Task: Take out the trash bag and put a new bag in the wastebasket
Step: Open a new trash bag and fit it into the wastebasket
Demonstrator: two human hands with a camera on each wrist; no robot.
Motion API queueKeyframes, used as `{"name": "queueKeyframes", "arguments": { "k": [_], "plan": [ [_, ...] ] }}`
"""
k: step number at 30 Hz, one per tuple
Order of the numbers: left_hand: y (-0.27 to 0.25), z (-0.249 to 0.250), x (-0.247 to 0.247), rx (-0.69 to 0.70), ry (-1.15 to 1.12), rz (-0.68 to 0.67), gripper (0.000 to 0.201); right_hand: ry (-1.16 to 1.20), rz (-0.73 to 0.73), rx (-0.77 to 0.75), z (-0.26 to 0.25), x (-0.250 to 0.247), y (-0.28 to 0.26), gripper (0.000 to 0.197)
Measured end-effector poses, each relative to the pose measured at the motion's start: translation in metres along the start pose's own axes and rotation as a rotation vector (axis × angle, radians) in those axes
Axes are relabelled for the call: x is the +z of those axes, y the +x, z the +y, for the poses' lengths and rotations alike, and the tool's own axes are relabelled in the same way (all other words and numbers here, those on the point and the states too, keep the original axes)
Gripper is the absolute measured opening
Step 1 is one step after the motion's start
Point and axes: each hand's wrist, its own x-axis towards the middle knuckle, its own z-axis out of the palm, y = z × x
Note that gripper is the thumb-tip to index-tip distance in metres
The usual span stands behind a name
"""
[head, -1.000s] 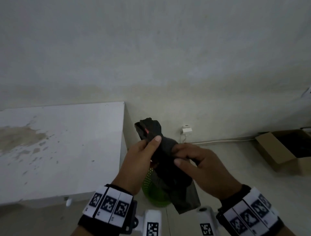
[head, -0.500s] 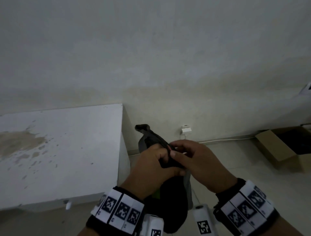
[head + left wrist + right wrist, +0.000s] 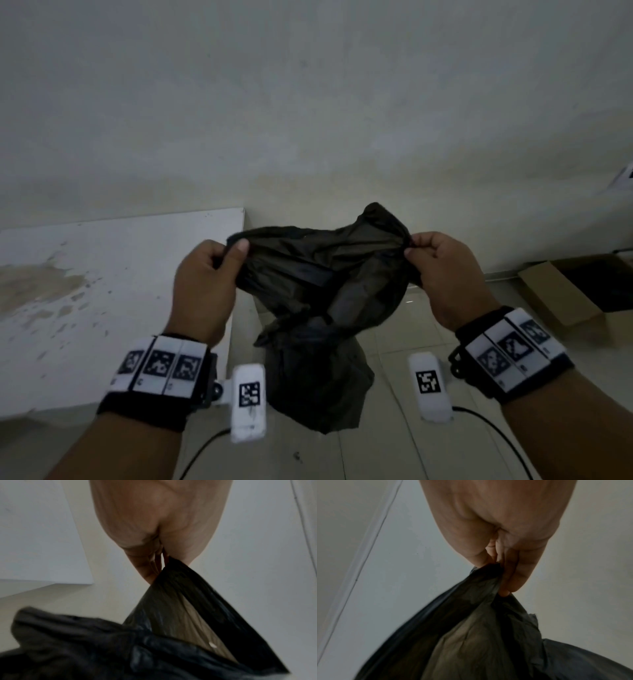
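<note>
A pale wall [image 3: 308,102] fills the upper part of the head view, and the tiled floor [image 3: 394,445] lies below it. Against that wall, to the left of the black trash bag [image 3: 318,301], stands a white table [image 3: 102,291] with brownish stains across its top. To the right of the bag, on the floor by the wall, sits an open cardboard box [image 3: 561,294]. The bag itself hangs in the air in front of the person, over the floor just beside the table's right edge, its mouth pulled wide between the two hands and its crumpled body drooping below them. The left hand [image 3: 205,284] grips the bag's left rim, thumb on top and fingers curled under the plastic; the left wrist view shows the same hand [image 3: 154,527] with the rim [image 3: 197,601] pinched at its fingertips and the film stretching away from it. The right hand [image 3: 448,274] grips the opposite rim, its fingers bunched closed round a gathered fold; in the right wrist view this hand [image 3: 501,527] clamps the plastic [image 3: 479,628] between thumb and fingers, the bag falling away beneath. Each wrist carries a black band with square markers [image 3: 161,366], and a small white camera unit [image 3: 248,401] juts from the band nearest the bag.
</note>
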Motion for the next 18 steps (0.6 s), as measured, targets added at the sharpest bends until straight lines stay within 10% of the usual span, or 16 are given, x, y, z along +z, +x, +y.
{"name": "queueKeyframes", "arguments": {
  "k": [8, 18],
  "plan": [
    [0.021, 0.016, 0.000, 0.030, -0.110, 0.228, 0.030, 0.078, -0.002, -0.067, -0.008, -0.016, 0.020, 0.012],
    [0.002, -0.007, 0.039, -0.048, -0.153, 0.195, 0.015, 0.040, 0.005, -0.001, 0.037, -0.037, 0.032, 0.014]
  ]
}}
